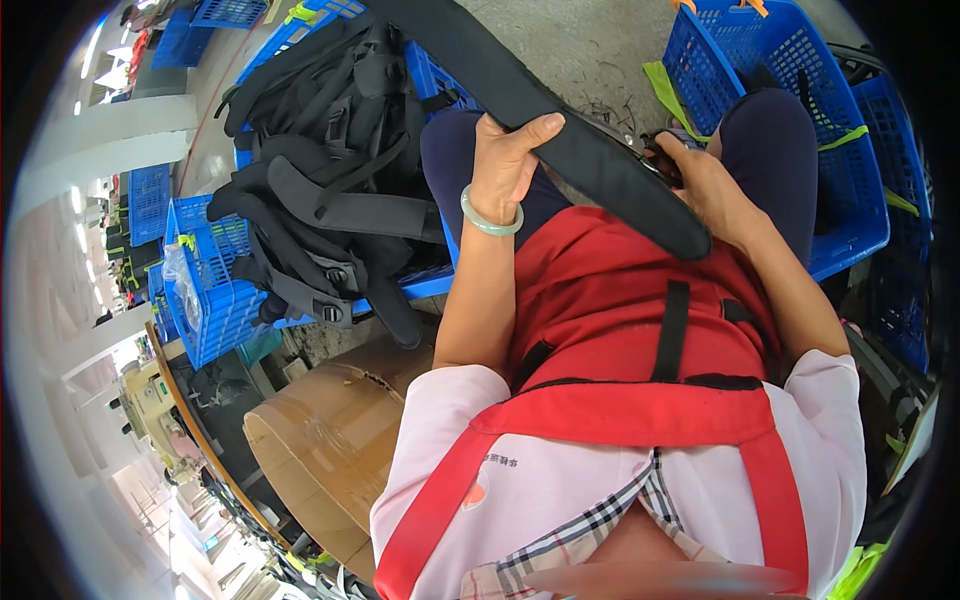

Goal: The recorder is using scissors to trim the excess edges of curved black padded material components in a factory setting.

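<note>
My left hand (508,160) is closed around a long black padded strap (560,125), with the thumb lying on top of it. The strap runs from the far edge of the view down over my lap, and its rounded end rests near the red apron (620,320). Beside the strap's right edge, my right hand (712,195) is closed on a pair of scissors (662,160) with dark handles. A bit of metal shows next to the strap; the blades are mostly hidden. A pale green bangle (490,215) circles my left wrist.
A heap of black padded straps (340,150) with buckles overflows a blue crate on my left. Another blue plastic crate (850,215) stands by my right knee. A cardboard box (320,430) sits close at my left, near a smaller blue crate (215,310).
</note>
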{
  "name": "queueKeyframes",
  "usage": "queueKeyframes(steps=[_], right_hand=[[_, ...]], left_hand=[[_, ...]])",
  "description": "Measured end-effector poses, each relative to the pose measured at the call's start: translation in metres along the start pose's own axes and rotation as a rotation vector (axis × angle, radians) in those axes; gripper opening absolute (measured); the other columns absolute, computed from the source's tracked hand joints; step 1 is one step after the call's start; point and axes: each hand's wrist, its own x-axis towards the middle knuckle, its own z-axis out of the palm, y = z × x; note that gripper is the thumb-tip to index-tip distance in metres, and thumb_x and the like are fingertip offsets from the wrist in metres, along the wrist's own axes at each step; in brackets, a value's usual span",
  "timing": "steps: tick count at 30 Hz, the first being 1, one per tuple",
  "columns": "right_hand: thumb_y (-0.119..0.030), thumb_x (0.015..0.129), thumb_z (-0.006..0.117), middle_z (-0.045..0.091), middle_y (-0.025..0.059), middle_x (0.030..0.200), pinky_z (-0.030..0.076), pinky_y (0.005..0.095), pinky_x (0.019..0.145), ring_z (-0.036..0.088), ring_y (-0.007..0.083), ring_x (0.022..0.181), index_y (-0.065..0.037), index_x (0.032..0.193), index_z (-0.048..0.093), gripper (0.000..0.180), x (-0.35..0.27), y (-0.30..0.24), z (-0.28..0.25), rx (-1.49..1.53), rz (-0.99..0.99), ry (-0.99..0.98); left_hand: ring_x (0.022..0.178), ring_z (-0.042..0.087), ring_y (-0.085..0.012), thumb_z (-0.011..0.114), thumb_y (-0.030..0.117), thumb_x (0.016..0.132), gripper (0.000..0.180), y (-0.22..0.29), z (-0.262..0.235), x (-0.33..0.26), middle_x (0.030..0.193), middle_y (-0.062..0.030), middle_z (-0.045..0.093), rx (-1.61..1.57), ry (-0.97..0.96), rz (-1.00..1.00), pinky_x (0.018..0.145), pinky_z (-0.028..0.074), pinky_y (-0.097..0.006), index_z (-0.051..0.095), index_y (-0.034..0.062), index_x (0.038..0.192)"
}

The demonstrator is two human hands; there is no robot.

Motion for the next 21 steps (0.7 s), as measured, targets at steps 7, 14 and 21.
queueKeyframes(steps=[7, 14, 21], right_hand=[[-0.032, 0.080, 0.072, 0.058, 0.0278, 0.080, 0.043, 0.0467, 0.071, 0.056, 0.0485, 0.087, 0.000, 0.109, 0.041, 0.052, 0.003, -0.014, -0.001, 0.081, 0.050, -0.113], [-0.026, 0.082, 0.069, 0.057, 0.0284, 0.078, 0.042, 0.0483, 0.067, 0.054, 0.0496, 0.084, 0.001, 0.101, 0.041, 0.043, 0.004, -0.006, 0.004, 0.045, -0.004, -0.084], [-0.025, 0.086, 0.064, 0.058, 0.0289, 0.079, 0.042, 0.0471, 0.066, 0.054, 0.0492, 0.082, 0.002, 0.100, 0.046, 0.035, 0.003, -0.006, 0.002, 0.043, -0.081, -0.002]], left_hand=[[0.092, 0.065, -0.0182, 0.069, -0.008, 0.079, 0.026, -0.010, -0.008, -0.003, 0.099, -0.0086, 0.069, 0.026, -0.100, 0.027, 0.085, 0.052, -0.033, 0.067, 0.0030, 0.102], [0.090, 0.065, -0.0182, 0.068, -0.010, 0.079, 0.026, -0.013, -0.004, -0.006, 0.099, -0.0084, 0.069, 0.005, -0.106, 0.047, 0.085, 0.051, -0.032, 0.068, 0.0036, 0.101], [0.090, 0.065, -0.0177, 0.067, -0.009, 0.081, 0.024, -0.017, 0.003, -0.009, 0.099, -0.0076, 0.069, -0.017, -0.115, 0.023, 0.085, 0.051, -0.032, 0.066, 0.0039, 0.101]])
